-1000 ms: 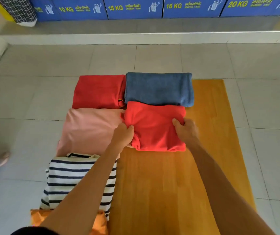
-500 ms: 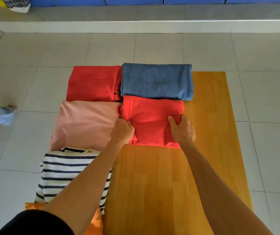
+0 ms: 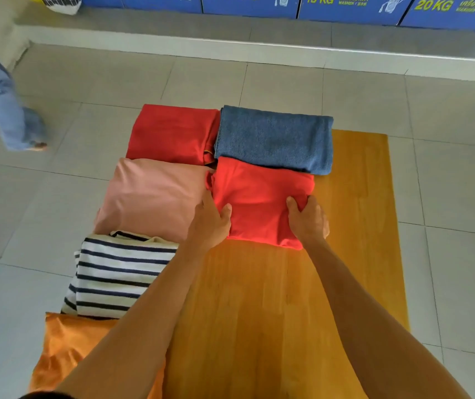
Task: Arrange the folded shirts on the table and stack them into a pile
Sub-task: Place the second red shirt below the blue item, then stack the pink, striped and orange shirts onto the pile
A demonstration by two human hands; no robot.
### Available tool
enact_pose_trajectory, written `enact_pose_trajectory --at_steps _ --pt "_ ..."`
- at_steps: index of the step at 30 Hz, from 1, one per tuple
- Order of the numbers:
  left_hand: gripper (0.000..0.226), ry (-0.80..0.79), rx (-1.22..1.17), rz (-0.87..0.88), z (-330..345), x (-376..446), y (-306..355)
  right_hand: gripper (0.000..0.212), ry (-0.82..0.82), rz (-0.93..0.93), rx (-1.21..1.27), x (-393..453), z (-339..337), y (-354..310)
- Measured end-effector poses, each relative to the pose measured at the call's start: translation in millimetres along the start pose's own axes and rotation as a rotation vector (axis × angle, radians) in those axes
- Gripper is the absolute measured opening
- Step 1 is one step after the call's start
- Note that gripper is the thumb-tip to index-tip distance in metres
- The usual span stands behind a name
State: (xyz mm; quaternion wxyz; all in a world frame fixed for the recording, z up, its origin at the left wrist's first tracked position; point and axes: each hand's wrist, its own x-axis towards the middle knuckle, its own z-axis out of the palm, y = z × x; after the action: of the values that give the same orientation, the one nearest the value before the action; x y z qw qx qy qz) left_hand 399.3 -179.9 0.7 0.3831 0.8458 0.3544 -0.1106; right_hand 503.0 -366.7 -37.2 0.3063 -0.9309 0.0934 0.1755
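Note:
A bright red folded shirt point(image 3: 259, 197) lies in the middle of the wooden table point(image 3: 351, 226). My left hand point(image 3: 209, 223) grips its left edge and my right hand point(image 3: 308, 221) grips its right edge near the front corner. Behind it lies a blue folded shirt point(image 3: 273, 139), touching its far edge. A darker red folded shirt point(image 3: 173, 133) sits at the far left, a pink one point(image 3: 152, 197) in front of that, then a navy-and-white striped one point(image 3: 118, 272) and an orange one point(image 3: 66, 349) nearest me.
The right half and near part of the table show bare wood. Grey floor tiles surround the table. A person's leg in blue jeans point(image 3: 3, 110) stands on the floor at the left. Blue washing machine panels point(image 3: 345, 7) line the far wall above a raised step.
Both hands have shifted along the bright red shirt, with the left hand flatter against its left edge. The shirt looks smoother. The person at the left has walked further into view.

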Motion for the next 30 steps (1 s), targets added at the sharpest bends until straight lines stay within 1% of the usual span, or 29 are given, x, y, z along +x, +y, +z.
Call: enact_pose_trajectory --at_steps 3,6,8,12,15,16,18,19,20,21,22,24,26,27,28,30 --pt "0.065 -0.006 0.055 0.022 0.6 -15.5 -4.5 0.056 -0.018 -0.017 -0.013 -0.8 -2.1 -1.8" --pt "0.06 0.038 0.049 0.09 1.7 -27.4 -13.8 0.057 -0.044 -0.027 0.017 -2.2 -4.3 -2.6" --pt "0.055 0.062 0.055 0.141 0.1 -35.7 -18.6 0.058 -0.078 -0.017 0.082 -1.5 -5.3 -2.6" --pt "0.055 0.01 0.073 0.157 -3.8 -54.0 -30.4 0.054 -0.178 0.06 0.296 -7.2 -13.1 -2.6" --pt "0.054 -0.016 0.056 0.188 -9.7 -64.5 -35.5 0.052 -0.213 0.085 0.326 -19.4 -15.7 -0.1" --pt "0.053 -0.024 0.051 0.206 -13.1 -68.2 -37.1 0.054 -0.216 0.088 0.316 -27.8 -16.2 1.0" --pt "0.054 -0.037 0.032 0.223 -21.2 -75.0 -41.1 0.067 -0.171 0.071 0.278 -40.9 -13.4 6.4" --pt "0.059 -0.043 0.025 0.226 -26.8 -78.3 -44.2 0.072 -0.139 0.058 0.237 -48.2 -12.2 8.2" --pt "0.065 -0.037 0.022 0.231 -32.6 -81.3 -48.1 0.073 -0.104 0.041 0.181 -59.5 -13.9 6.5" --pt "0.069 -0.025 0.023 0.23 -37.8 -84.3 -53.3 0.07 -0.068 0.024 0.132 -71.2 -15.1 4.1" --pt "0.064 -0.003 0.023 0.233 -42.9 -87.4 -59.2 0.067 -0.032 0.012 0.102 -83.6 -15.8 0.9" --pt "0.045 0.044 -0.009 0.236 -54.4 -97.0 -70.2 0.062 0.01 -0.012 0.098 -105.7 -14.0 -3.0" --pt "0.036 0.081 -0.051 0.269 -62.1 -108.2 -85.9 0.053 0.023 -0.09 0.115 -129.9 -5.8 -4.4" --pt "0.037 0.089 -0.056 0.274 -65.0 -114.3 -96.3 0.047 0.015 -0.125 0.128 -142.4 1.5 -4.1" --pt "0.043 0.089 -0.052 0.259 -67.4 -121.6 -106.1 0.042 -0.006 -0.141 0.137 -156.7 9.3 -4.7" --pt "0.053 0.068 -0.037 0.192 -71.9 -137.4 -125.8 0.036 -0.056 -0.155 0.15 -187.3 26.4 -5.3"
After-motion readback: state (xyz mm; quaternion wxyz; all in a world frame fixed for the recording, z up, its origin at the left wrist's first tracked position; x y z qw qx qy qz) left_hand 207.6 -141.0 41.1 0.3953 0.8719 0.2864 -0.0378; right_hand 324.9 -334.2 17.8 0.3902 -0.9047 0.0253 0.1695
